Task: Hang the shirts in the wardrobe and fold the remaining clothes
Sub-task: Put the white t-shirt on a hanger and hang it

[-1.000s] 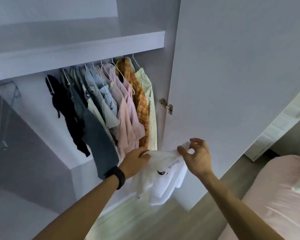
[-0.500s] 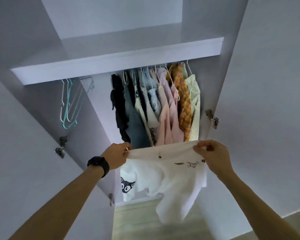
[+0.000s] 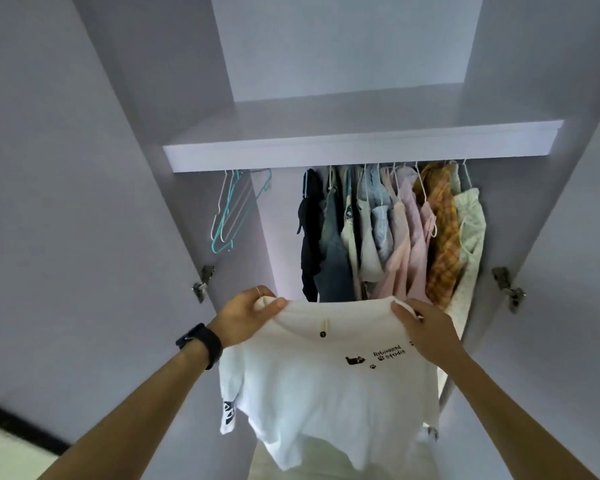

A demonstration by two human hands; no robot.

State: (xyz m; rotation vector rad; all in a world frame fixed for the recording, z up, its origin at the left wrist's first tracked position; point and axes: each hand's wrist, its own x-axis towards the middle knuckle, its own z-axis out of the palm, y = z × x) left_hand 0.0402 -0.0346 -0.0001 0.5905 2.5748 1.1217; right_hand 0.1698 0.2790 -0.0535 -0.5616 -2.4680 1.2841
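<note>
White shirt [image 3: 326, 393] hangs before the wardrobe [image 3: 326, 152]. I pinch one shoulder with my left hand [image 3: 245, 318] and the other with my right hand [image 3: 428, 332].

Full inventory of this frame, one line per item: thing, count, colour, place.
T-shirt: one, white with black prints, held up below the hanging clothes
hanging clothes: several, count unclear; black, denim, pale blue, pink, orange plaid, pale floral; under the shelf, right part
empty hangers: a few, teal and white, under the shelf, left end
shelf: one, white, above the clothes
door hinges: two, metal, one each side
watch: one, black, left wrist
ring: one, left hand
left hand: grips T-shirt top
right hand: grips T-shirt top
</note>
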